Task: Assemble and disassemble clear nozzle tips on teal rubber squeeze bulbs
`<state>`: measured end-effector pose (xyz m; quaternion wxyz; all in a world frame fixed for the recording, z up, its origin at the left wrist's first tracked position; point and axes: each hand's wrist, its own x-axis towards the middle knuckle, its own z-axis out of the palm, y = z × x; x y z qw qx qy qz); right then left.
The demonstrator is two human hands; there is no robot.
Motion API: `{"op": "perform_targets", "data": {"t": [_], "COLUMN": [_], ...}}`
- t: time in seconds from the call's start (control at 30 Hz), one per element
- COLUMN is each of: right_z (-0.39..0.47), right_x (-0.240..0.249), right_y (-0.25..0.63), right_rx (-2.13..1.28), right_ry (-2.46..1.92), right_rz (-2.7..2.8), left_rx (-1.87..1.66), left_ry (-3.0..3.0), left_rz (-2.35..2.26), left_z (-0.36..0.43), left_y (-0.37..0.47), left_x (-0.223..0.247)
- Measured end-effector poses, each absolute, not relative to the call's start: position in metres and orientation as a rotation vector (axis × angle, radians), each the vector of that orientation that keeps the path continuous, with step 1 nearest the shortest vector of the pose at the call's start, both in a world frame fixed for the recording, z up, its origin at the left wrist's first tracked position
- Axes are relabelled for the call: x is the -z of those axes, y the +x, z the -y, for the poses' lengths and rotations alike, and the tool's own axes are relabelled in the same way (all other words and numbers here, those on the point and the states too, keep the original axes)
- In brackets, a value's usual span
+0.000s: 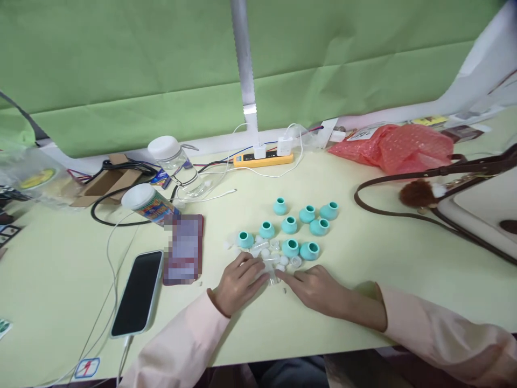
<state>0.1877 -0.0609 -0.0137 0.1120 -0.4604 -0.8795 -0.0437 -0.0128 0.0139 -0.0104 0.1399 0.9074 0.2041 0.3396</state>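
My left hand (244, 277) is closed at the near edge of a small pile, its thumb and fingers around a clear plastic tube (273, 279). From the other side, my right hand (315, 288) has its index fingertip against the same tube, with the other fingers curled under and the thumb hidden. Just beyond my fingers lie small white caps (284, 260) and more clear tubular pieces (259, 248), loosely heaped. Several turquoise pot-shaped pieces (290, 225) with round open mouths stand behind and around the heap.
To the left lie a black-screened phone (137, 293) on a cable and a reddish-cased phone (183, 250). Behind them stand a white-lidded canister (151, 205) and a clear bottle (180, 167). A yellow power strip (264, 159), red bubble-wrap bag (416, 148) and handbag (480, 205) are further off.
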Motion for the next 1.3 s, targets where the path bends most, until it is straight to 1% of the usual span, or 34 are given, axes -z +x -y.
{"op": "perform_targets", "data": {"t": [0.17,0.3,0.4,0.53,0.63,0.87,1.17,1.23,1.3], "right_z": [0.059,0.058,0.059,0.060,0.059,0.056,0.053,0.052,0.052], "right_x": [0.011,0.006,0.006,0.012,0.015,0.020,0.028,0.027,0.026], "right_y": [0.183,0.174,0.168,0.166,0.166,0.164,0.166,0.166,0.166], "right_rx": [0.076,-0.018,-0.044,-0.003,0.011,0.012,-0.016,-0.018,-0.024], "right_ry": [-1.402,-1.407,-1.456,-1.561,-1.578,-1.498,-1.353,-1.322,-1.297], "right_rz": [2.483,2.539,2.535,2.418,2.367,2.242,2.190,2.176,2.149], "left_rx": [-1.027,-1.107,-1.076,-0.948,-0.913,-0.897,-0.714,-0.721,-0.802], "left_ry": [2.482,2.306,2.266,2.328,2.363,2.451,2.715,2.719,2.699], "left_rz": [-0.655,-0.723,-0.705,-0.656,-0.644,-0.541,-0.608,-0.611,-0.605], "left_z": [-0.010,-0.008,-0.009,-0.008,-0.007,-0.011,-0.013,-0.013,-0.012], "left_y": [-0.012,-0.011,-0.011,-0.012,-0.012,-0.010,-0.014,-0.015,-0.015], "left_x": [0.007,0.000,-0.004,-0.004,-0.002,0.007,0.005,0.004,0.003]}}
